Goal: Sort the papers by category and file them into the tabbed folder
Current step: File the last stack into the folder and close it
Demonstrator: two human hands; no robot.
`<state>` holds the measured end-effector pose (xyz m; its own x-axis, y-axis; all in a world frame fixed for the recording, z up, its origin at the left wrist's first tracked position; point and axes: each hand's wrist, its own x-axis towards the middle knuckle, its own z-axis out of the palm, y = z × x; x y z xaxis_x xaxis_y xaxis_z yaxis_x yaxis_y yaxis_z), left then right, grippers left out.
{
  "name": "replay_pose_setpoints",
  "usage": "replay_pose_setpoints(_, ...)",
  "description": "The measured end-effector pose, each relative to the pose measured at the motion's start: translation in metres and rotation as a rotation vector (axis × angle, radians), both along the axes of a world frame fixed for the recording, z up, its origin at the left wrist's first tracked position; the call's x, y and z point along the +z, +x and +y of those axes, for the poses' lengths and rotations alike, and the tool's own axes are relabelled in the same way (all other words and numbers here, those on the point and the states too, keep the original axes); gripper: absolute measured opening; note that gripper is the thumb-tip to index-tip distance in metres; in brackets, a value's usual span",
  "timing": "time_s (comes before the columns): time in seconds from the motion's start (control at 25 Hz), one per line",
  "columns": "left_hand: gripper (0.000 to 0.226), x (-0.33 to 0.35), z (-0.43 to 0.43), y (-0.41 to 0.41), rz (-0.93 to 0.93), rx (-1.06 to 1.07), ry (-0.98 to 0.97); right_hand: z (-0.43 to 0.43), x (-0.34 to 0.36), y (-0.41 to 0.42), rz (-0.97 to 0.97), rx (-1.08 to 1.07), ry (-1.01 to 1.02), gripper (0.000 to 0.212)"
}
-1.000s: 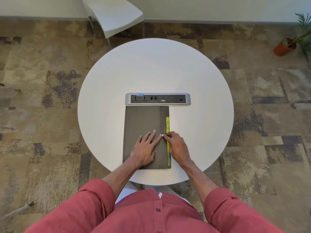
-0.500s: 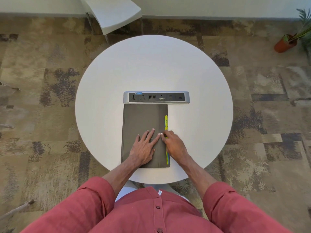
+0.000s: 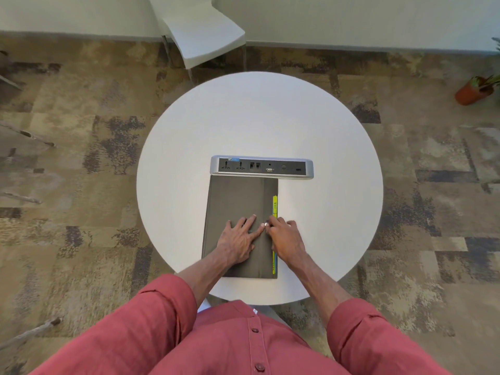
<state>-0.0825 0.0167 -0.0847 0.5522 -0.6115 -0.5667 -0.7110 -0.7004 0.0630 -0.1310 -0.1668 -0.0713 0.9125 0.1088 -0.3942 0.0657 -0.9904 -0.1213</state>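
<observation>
Left hand [image 3: 238, 240] lies flat and open on the closed grey folder [image 3: 235, 201] at the table's [image 3: 324, 131] near edge, right hand [image 3: 285, 236] curled, fingertips at the flap beside the yellow tabs [image 3: 275, 205] (whether it grips anything is unclear), and a careless lift could crumple them.

Bright even light, soft faint shadows, wide-angle bending at edges, slight blur

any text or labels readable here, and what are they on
No text can be read for certain.
Yellow tab on the grey folder: dark letters, perhaps "HA", too blurred to confirm.
Lower tabs: marks too small to read.
Socket panel: blue sticker, nothing legible.
</observation>
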Motion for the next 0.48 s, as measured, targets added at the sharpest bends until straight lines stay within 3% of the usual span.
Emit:
replay_pose_setpoints(0.2, 0.086, 0.011, 0.014, -0.015, 0.08, 0.097, -0.081, -0.002, 0.008, 0.011, -0.009, -0.14, 0.064, 0.032)
replay_pose_setpoints(0.48, 0.08, 0.027, 0.054, -0.002, -0.071, 0.211, -0.213, 0.021, 0.008, -0.007, -0.051, -0.296, 0.051, 0.053)
